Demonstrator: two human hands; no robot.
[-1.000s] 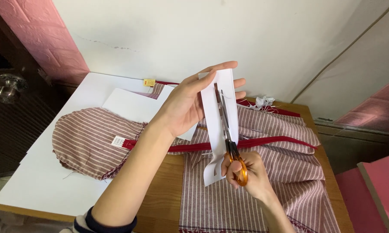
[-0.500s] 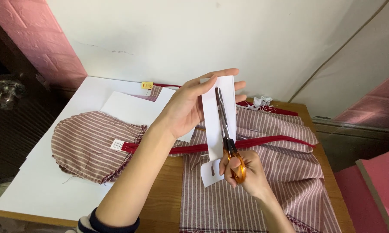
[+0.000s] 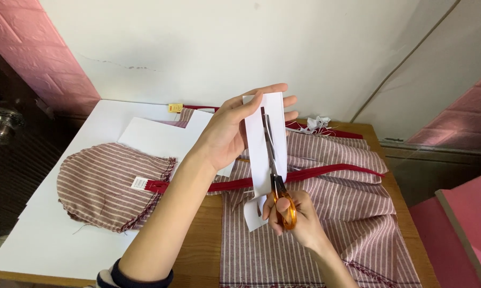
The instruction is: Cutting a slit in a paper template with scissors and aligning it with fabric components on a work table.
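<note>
Right hand (image 3: 296, 216) nearest, low centre, fingers closed through the orange handles of the scissors (image 3: 276, 178); blades point up and away, partly open, running up the middle of the paper (image 3: 266, 144); paper is a tall white strip, held upright above the table, slit lengthwise from its lower end, one cut flap curling down by the right hand, top edge uncut; left hand (image 3: 235, 130) further up, forearm crossing from the lower left, thumb in front and fingers behind, pinched shut on the paper's upper left part; fingertips show past the strip's right edge.

Below both hands: striped cloth (image 3: 325, 224), maroon with thin white stripes, spread over the wooden table (image 3: 200, 250), frayed at its lower edge; red zipper (image 3: 325, 175) lies across it left to right, passing under the paper; its left end carries a small white tag (image 3: 139, 183) and rests on a rounded cloth piece (image 3: 104, 184) of the same stripe, on a white board (image 3: 59, 234) left of the table; white sheet (image 3: 160, 140) beyond that piece; small yellow item (image 3: 175, 108) by the wall, too small to tell; white scraps (image 3: 316, 124) at the table's far edge; white wall (image 3: 251, 48) behind, pink brick panel (image 3: 32, 48) far left.
</note>
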